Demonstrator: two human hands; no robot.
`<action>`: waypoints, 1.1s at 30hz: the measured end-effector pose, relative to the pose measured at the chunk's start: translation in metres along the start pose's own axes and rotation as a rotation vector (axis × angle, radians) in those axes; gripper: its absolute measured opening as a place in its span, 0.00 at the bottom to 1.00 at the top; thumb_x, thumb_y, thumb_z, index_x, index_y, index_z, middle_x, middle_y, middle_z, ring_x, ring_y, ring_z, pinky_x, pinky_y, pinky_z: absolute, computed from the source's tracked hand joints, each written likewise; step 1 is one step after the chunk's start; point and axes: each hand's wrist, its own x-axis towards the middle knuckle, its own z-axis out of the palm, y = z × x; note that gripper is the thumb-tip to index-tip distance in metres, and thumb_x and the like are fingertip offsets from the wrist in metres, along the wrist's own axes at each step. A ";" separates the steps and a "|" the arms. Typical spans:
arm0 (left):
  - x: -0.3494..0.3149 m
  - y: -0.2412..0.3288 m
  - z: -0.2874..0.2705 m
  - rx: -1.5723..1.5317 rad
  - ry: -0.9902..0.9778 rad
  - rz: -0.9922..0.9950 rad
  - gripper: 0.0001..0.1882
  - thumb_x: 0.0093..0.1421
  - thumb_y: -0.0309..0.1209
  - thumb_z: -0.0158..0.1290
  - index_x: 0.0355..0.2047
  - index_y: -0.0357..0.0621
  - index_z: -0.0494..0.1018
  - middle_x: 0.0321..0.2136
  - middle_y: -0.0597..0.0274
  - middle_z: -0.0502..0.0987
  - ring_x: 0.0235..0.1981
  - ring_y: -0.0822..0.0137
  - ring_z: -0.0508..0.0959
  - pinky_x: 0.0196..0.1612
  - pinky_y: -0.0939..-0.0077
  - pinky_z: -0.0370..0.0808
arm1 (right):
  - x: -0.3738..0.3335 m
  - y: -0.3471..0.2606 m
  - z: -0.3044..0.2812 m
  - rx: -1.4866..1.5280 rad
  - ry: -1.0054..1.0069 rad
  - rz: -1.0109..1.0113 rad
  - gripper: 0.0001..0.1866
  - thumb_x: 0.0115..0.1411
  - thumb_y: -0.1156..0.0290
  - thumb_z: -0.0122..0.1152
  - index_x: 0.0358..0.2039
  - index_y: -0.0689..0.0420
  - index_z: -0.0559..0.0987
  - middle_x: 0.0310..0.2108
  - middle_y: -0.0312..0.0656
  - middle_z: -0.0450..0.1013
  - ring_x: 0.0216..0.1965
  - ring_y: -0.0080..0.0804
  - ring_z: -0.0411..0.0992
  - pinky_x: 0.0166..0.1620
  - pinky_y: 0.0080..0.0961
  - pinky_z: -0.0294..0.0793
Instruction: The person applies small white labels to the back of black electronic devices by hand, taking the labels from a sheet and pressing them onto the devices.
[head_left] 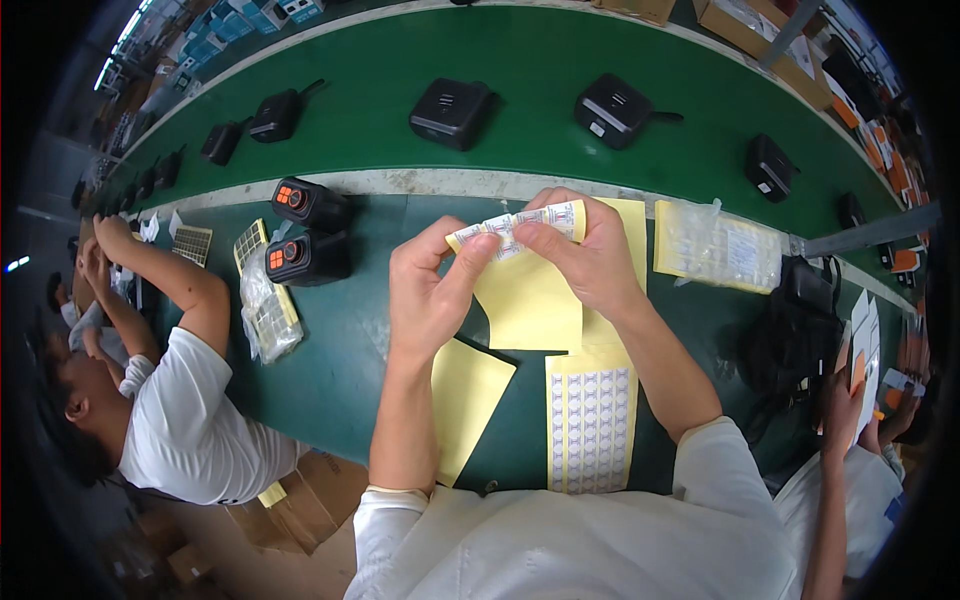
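Note:
Above the green bench, my left hand (430, 285) and my right hand (590, 255) pinch the two sides of a label sheet (567, 212) between thumbs and fingers. A band of small white printed labels shows along its bent upper part, on yellow backing. Plain yellow paper (530, 305) shows under my hands; whether it all belongs to the held sheet, I cannot tell. Closer to me lies another sheet of labels (592, 425), with rows of small printed stickers. Left of that, a blank yellow sheet (465, 410) lies at a slant, partly behind my left forearm.
Two black devices with orange buttons (308, 257) stand to the left, beside plastic-wrapped label sheets (272, 315). More wrapped sheets (718, 245) and a black bag (790, 330) are on the right. Black cases (450, 113) sit along the green conveyor (540, 60). People work on both sides.

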 end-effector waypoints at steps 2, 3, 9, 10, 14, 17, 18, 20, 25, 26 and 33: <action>0.000 -0.002 -0.003 0.008 -0.001 0.003 0.09 0.59 0.28 0.56 0.25 0.35 0.73 0.18 0.71 0.72 0.22 0.84 0.66 0.24 0.87 0.62 | -0.001 -0.003 0.004 -0.012 0.002 -0.004 0.08 0.56 0.70 0.64 0.30 0.60 0.77 0.27 0.33 0.75 0.29 0.12 0.68 0.31 0.14 0.67; 0.000 -0.002 -0.006 0.038 -0.035 -0.003 0.08 0.60 0.29 0.55 0.30 0.35 0.72 0.22 0.69 0.73 0.24 0.82 0.68 0.27 0.87 0.63 | -0.002 -0.006 0.007 0.014 0.035 0.016 0.08 0.57 0.69 0.64 0.29 0.60 0.77 0.27 0.33 0.75 0.29 0.12 0.68 0.31 0.14 0.67; 0.003 0.004 0.006 -0.141 0.085 0.113 0.10 0.62 0.25 0.51 0.43 0.35 0.67 0.31 0.63 0.76 0.32 0.78 0.74 0.35 0.85 0.69 | 0.001 -0.002 0.007 0.009 0.116 -0.001 0.09 0.57 0.68 0.64 0.29 0.61 0.77 0.26 0.32 0.74 0.27 0.11 0.67 0.30 0.14 0.65; 0.003 0.001 0.003 -0.119 0.066 0.122 0.11 0.62 0.23 0.50 0.44 0.35 0.66 0.32 0.62 0.76 0.34 0.77 0.75 0.37 0.84 0.70 | 0.001 -0.001 0.007 0.006 0.122 0.004 0.09 0.57 0.68 0.64 0.29 0.61 0.77 0.26 0.32 0.74 0.27 0.11 0.66 0.29 0.14 0.65; 0.006 -0.007 0.003 0.065 0.142 0.200 0.09 0.60 0.22 0.53 0.41 0.36 0.68 0.32 0.62 0.76 0.33 0.77 0.74 0.37 0.85 0.70 | 0.002 0.000 0.007 0.002 0.132 0.014 0.09 0.58 0.69 0.63 0.28 0.61 0.77 0.26 0.32 0.74 0.27 0.11 0.66 0.29 0.13 0.65; 0.006 -0.010 0.002 0.228 0.183 0.261 0.08 0.60 0.21 0.52 0.40 0.36 0.69 0.32 0.62 0.76 0.34 0.77 0.74 0.38 0.85 0.70 | 0.002 0.001 0.007 -0.015 0.142 0.016 0.08 0.58 0.69 0.63 0.28 0.60 0.76 0.25 0.31 0.74 0.26 0.10 0.65 0.28 0.13 0.64; 0.006 -0.013 0.002 0.227 0.186 0.264 0.08 0.60 0.21 0.52 0.40 0.36 0.69 0.32 0.62 0.76 0.34 0.77 0.74 0.38 0.85 0.70 | 0.002 0.001 0.007 -0.023 0.161 0.033 0.08 0.58 0.69 0.63 0.28 0.60 0.76 0.25 0.31 0.73 0.26 0.10 0.65 0.28 0.13 0.64; 0.008 -0.019 0.001 0.308 0.201 0.362 0.06 0.61 0.21 0.51 0.38 0.36 0.69 0.34 0.60 0.74 0.36 0.73 0.76 0.40 0.82 0.71 | 0.003 0.002 0.008 -0.034 0.176 0.046 0.08 0.58 0.69 0.62 0.28 0.60 0.76 0.25 0.31 0.73 0.26 0.10 0.65 0.27 0.13 0.64; 0.009 -0.024 0.014 -0.018 0.323 0.387 0.03 0.62 0.21 0.48 0.36 0.35 0.68 0.37 0.57 0.71 0.40 0.65 0.76 0.44 0.76 0.73 | -0.001 0.008 0.019 0.025 0.152 0.103 0.09 0.58 0.69 0.62 0.30 0.61 0.76 0.26 0.33 0.74 0.27 0.11 0.67 0.28 0.14 0.66; 0.009 -0.027 0.015 -0.140 0.363 0.355 0.02 0.62 0.21 0.48 0.35 0.35 0.68 0.38 0.56 0.70 0.40 0.63 0.76 0.45 0.74 0.73 | -0.001 0.009 0.022 0.023 0.148 0.098 0.09 0.58 0.69 0.62 0.30 0.61 0.76 0.26 0.33 0.74 0.27 0.11 0.67 0.28 0.14 0.66; 0.009 -0.027 0.015 -0.043 0.474 0.534 0.05 0.64 0.23 0.44 0.39 0.36 0.65 0.42 0.54 0.69 0.41 0.62 0.76 0.42 0.73 0.75 | 0.000 0.010 0.026 0.086 0.225 0.110 0.11 0.59 0.68 0.61 0.36 0.63 0.77 0.32 0.37 0.76 0.31 0.15 0.71 0.33 0.14 0.70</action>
